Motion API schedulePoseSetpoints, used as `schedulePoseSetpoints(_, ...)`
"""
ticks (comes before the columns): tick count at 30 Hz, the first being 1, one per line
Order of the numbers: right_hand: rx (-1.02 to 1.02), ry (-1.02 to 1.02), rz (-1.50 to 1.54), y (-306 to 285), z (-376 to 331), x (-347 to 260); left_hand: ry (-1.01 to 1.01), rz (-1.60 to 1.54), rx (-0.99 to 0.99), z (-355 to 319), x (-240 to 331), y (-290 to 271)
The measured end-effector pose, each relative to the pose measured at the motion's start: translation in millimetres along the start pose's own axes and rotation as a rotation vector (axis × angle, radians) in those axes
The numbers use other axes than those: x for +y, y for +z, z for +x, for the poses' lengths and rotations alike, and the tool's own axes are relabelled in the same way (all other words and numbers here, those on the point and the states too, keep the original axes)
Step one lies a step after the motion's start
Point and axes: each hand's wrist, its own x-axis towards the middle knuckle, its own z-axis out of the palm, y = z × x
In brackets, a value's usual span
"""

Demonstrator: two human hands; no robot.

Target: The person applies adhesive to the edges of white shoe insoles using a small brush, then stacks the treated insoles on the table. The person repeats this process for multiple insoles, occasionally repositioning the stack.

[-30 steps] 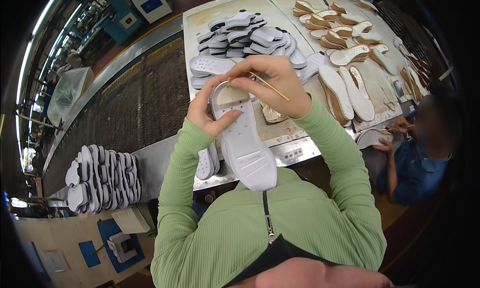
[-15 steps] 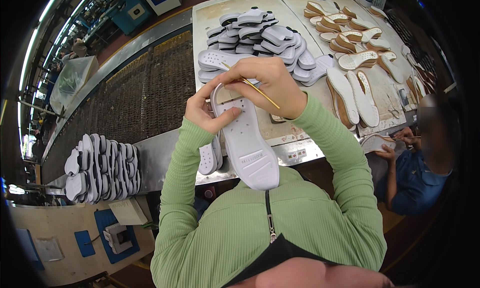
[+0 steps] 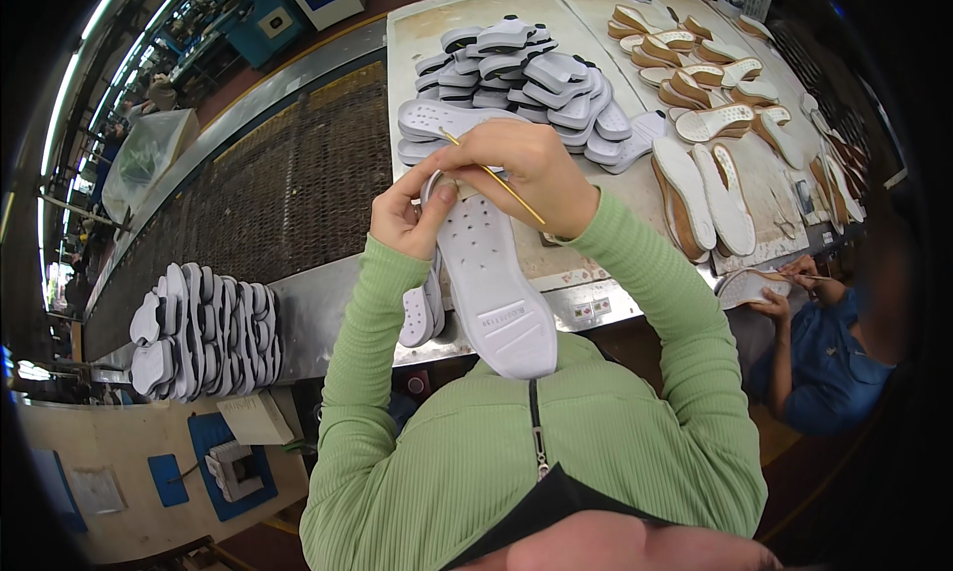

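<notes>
My left hand [image 3: 412, 218] is closed on the toe end of a white shoe sole [image 3: 496, 283], its thumb near the rim. The sole slants toward me, dotted with small holes in its upper half, and its broad heel end lies against my green top. Just above the toe end, my right hand [image 3: 526, 169] pinches a thin yellow stick [image 3: 513, 191] that points up to the left. The right fingertips meet the left fingers there and hide part of the toe edge. Another white sole [image 3: 415, 316] with holes shows below my left hand.
Piled white soles [image 3: 516, 74] with dark edges lie ahead on the worktable [image 3: 427, 20]. Tan-sided wedge soles [image 3: 685, 60] spread to the right. A dark mesh conveyor [image 3: 288, 164] runs at left, beside stacked soles [image 3: 204, 333]. A co-worker in a blue shirt [image 3: 834, 362] holds a sole at right.
My left thumb has moved up from the sole's holed face to its toe rim. My right hand and the stick have shifted only slightly.
</notes>
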Motion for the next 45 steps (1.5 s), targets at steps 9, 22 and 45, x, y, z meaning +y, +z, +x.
schedulePoseSetpoints(9, 0.111, 0.684, 0.358, 15, -36, -12, -0.005, 0.008, 0.063, -3, 2, 3)
schedulePoseSetpoints(22, 0.115, 0.705, 0.488, 13, -40, -12, -0.017, -0.023, 0.048, -3, 7, 3)
schedulePoseSetpoints(45, 0.238, 0.569, 0.379, 24, -36, -18, -0.014, -0.034, 0.066, -14, 17, 1)
